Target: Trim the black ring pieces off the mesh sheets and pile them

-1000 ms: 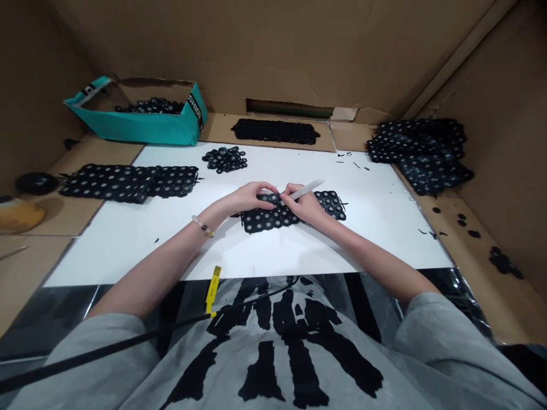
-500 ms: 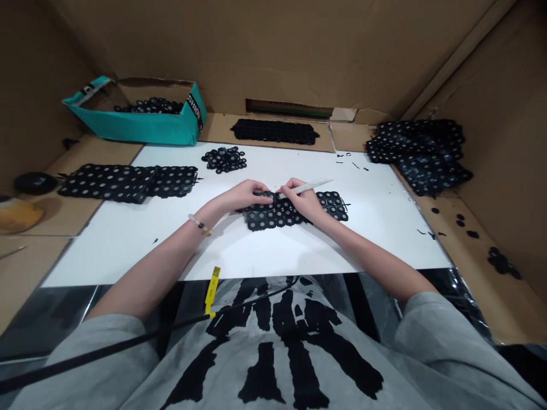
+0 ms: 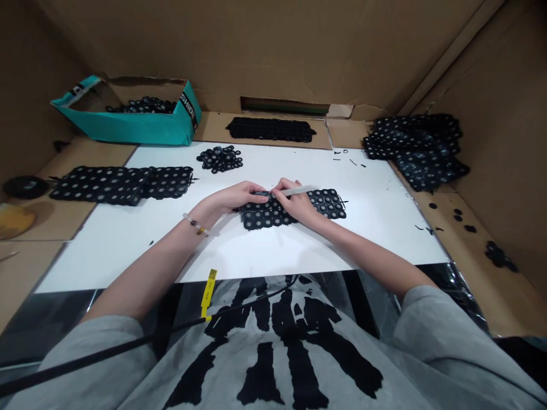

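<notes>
A black sheet of joined rings with pale centres [image 3: 261,219] lies on the white board [image 3: 239,250] in front of me. At its upper left edge, my left hand [image 3: 241,195] has its fingers closed on the sheet. My right hand [image 3: 294,199] is closed around a white pen-like tool [image 3: 300,189], whose tip end is by my left fingertips. The tip itself is too small to make out.
A teal box [image 3: 141,128] of black rings stands at the back left. Loose rings [image 3: 220,159] lie in a pile near it. More black sheets lie left [image 3: 106,185], at the back [image 3: 270,129] and right [image 3: 414,139]. Scraps lie at the right.
The whole view has shifted slightly. The white tool lies at a slightly flatter angle, and both hands remain close together at the sheet's upper edge.
</notes>
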The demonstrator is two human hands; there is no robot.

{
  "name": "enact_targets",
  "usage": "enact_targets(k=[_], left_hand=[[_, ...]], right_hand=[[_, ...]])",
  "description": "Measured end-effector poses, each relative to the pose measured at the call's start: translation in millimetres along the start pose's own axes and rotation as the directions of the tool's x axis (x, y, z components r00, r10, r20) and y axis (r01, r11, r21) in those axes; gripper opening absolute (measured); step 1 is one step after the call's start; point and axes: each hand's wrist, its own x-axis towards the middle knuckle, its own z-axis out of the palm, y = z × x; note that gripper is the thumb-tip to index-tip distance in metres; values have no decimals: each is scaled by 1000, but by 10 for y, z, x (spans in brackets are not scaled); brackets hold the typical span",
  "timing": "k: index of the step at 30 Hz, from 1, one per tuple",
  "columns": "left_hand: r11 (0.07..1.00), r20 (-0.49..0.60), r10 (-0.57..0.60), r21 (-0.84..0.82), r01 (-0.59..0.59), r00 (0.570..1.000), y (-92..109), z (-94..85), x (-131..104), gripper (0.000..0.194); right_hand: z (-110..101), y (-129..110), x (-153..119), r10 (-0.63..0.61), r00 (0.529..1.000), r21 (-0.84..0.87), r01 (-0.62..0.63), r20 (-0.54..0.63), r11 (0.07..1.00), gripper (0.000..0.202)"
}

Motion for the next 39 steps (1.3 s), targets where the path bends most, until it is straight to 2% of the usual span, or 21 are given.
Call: enact_targets(k=[4,8,15,23,30,39], left_hand=[[971,-46,107,217,-95,993,-19,-36,16,34],[933,-103,151,344,-107,983,-90,-29,69,36],[969,-171,156,218,-117,973,-167,19,129,48],[997,-141,79,27,-76,987,-172,36,126,54],[994,-125,105,42,-100,987,-161,43,126,54],[989,-135,116,102,-103,984,-174,42,134,53]], right_hand=[[-59,12,17,76,997,164,-77,7,983,27],[-95,20,8,85,995,259,-98,60,961,28],[-43,53,-15,9,998,85,-15,65,996,25],[12,58,-21,-98,995,-121,101,30,988,22],[-56,30,-6,-50,997,-71,54,55,996,24],[-47,30,-13,-55,997,-131,62,57,989,24]])
